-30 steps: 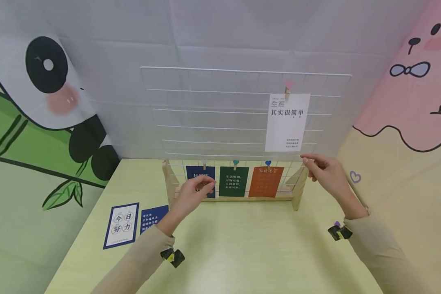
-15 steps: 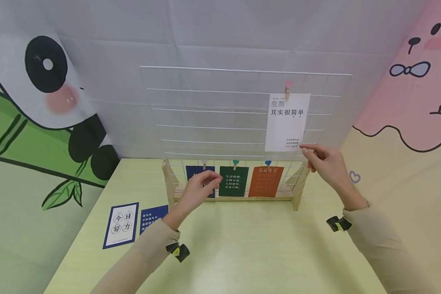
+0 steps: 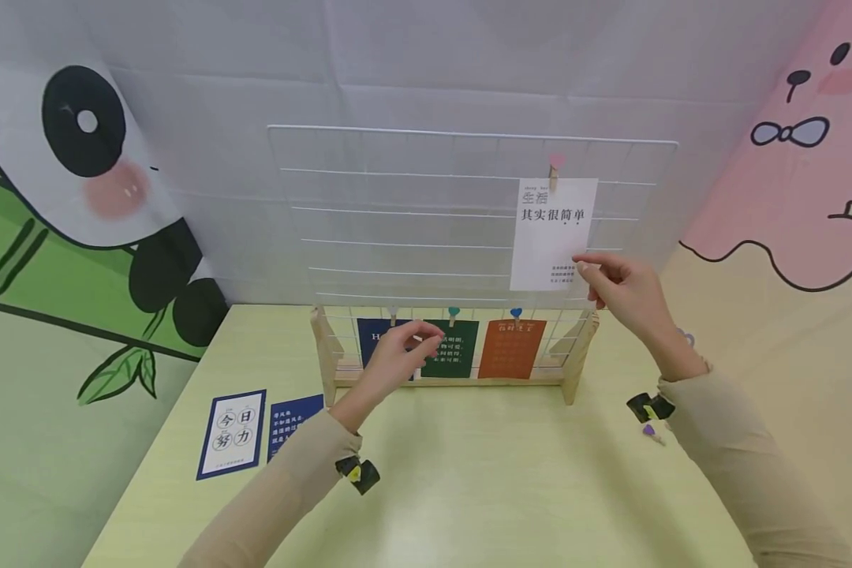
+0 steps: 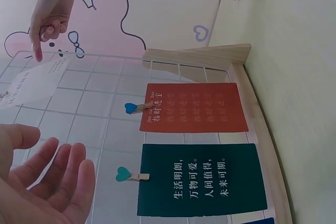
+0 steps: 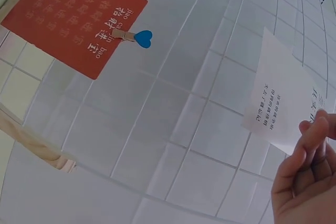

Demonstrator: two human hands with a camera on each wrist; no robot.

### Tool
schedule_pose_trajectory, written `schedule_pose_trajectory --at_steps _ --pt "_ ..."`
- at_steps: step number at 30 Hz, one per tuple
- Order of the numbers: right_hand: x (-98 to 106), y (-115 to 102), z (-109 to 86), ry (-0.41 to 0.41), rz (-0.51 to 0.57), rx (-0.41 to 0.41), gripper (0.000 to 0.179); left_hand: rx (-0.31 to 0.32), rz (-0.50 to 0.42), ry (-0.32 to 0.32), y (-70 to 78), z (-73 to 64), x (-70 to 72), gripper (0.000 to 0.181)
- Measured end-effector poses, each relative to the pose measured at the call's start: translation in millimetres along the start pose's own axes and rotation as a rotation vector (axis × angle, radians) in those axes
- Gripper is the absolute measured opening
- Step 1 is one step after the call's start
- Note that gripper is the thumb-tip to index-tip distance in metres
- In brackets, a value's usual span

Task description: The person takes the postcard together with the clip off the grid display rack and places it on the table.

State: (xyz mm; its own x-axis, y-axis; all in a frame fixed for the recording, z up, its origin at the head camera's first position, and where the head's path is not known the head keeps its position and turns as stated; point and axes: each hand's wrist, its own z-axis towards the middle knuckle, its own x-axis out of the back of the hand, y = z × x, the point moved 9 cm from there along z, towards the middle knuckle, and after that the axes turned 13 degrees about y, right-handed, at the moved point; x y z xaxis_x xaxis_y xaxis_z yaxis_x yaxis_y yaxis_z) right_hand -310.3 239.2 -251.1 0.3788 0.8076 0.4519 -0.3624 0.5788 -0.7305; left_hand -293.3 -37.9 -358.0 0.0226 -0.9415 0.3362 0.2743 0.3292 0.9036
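Observation:
A white card point(image 3: 539, 244) with dark print hangs from the upper right of a white wire grid rack point(image 3: 397, 209), under a pink-topped clothespin point(image 3: 555, 167). My right hand point(image 3: 628, 300) is at the card's lower right edge, index finger extended along it and the other fingers loosely bent; in the right wrist view the fingertips overlap the card. My left hand point(image 3: 397, 359) hovers in front of the dark blue card point(image 3: 369, 335) and green card point(image 3: 460, 359), fingers relaxed with nothing between them. Blue and teal heart clothespins point(image 4: 131, 108) hold the orange card point(image 4: 194, 107) and the green one.
Two blue-bordered or blue cards, a white-centred one point(image 3: 231, 434) and a dark one point(image 3: 294, 422), lie on the table left of the rack. A purple heart clothespin point(image 3: 650, 431) lies at the right by the sleeve. Wooden feet point(image 3: 581, 359) support the rack.
My right hand has risen from below the white card's corner up along its right edge. The left hand has drifted right, from the dark blue card toward the green one.

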Motion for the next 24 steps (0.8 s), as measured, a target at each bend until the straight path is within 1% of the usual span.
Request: schedule_pose_trajectory --at_steps 5,12,15,19,22,24 --pt "0.8 -6.2 6.0 -0.002 -0.001 -0.002 0.033 -0.008 -0.004 -0.017 5.2 5.9 -8.7 0.020" --pt "2.3 -12.7 17.0 0.016 0.019 -0.014 0.033 0.008 -0.005 -0.046 13.2 12.9 -20.5 0.023" --pt "2.0 -15.0 22.4 0.018 0.030 -0.008 0.032 -0.003 0.001 -0.054 17.9 15.0 -24.1 0.024" --pt "2.9 -20.4 28.9 0.025 0.043 0.002 0.032 -0.022 0.021 -0.059 20.5 19.1 -28.3 0.027" --pt "4.0 -22.3 34.1 0.036 0.057 -0.013 0.032 -0.015 0.010 -0.063 22.5 21.7 -31.0 0.030" --pt "4.4 -22.0 37.7 0.042 0.063 -0.031 0.033 -0.007 -0.015 -0.066 24.4 23.1 -33.1 0.030"
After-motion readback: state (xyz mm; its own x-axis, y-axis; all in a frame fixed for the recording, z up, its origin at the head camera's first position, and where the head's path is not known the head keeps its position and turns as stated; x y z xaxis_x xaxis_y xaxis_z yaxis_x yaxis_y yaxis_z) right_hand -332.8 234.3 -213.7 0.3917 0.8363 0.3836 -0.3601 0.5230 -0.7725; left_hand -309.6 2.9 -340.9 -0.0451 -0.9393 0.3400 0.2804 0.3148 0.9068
